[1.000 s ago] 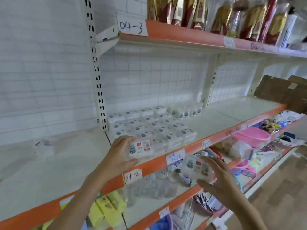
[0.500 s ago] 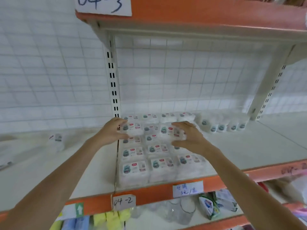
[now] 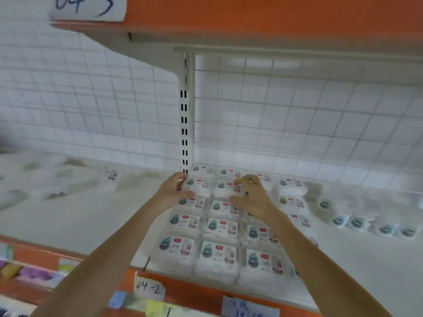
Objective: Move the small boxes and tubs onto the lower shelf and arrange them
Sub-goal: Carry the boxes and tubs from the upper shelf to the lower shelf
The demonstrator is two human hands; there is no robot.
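1. At the back of the white shelf, both of my hands reach over a grid of small boxes laid flat in rows, labels up.
2. Left hand: fingers curled round the left edge of a box in the second row from the back, thumb on its near side; I read this as a grasp.
3. Right hand: fingers bent and spread, tips resting on the neighbouring box; I cannot tell whether it grips or only touches.
4. Small tubs stand in a row to the right, apart from the boxes.
5. Motion blur smears the left part of the shelf; objects there are unreadable.
6. Label print is illegible; the tag "04-2" is clear, while the tag above is cut off.
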